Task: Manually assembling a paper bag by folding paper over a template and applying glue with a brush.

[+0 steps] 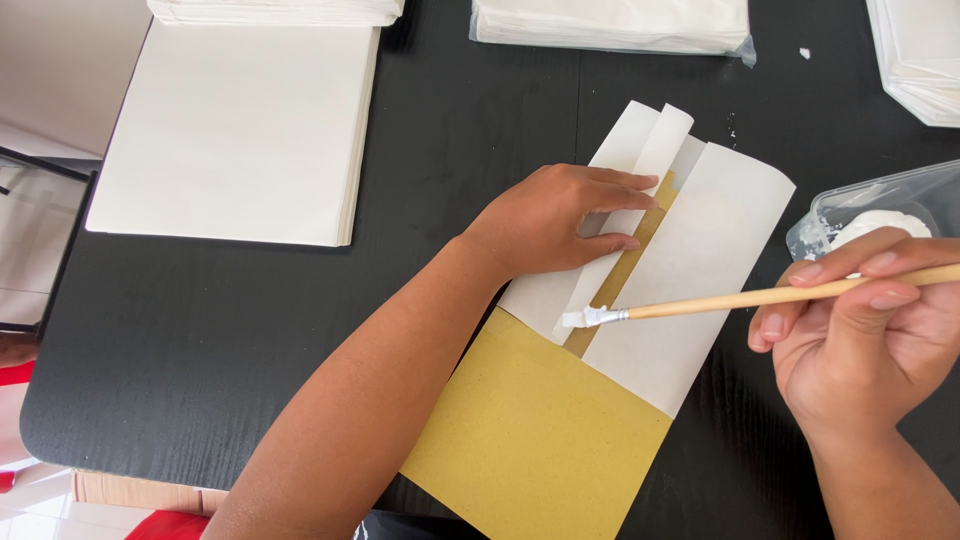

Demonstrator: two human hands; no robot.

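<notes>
The left hand (560, 220) lies flat, fingers together, pressing down the left white flap (600, 250) of a folded paper bag (690, 280) on the black table (250, 340); the right hand (860, 340) pinches a wooden brush (760, 297) between thumb and fingers, its white tip touching the flap's edge beside the brown strip (625, 265); a brown card (530, 430) lies under the bag, nearer; a glue tub (870, 205) sits just beyond the right hand; paper stacks (240, 130) lie far left.
</notes>
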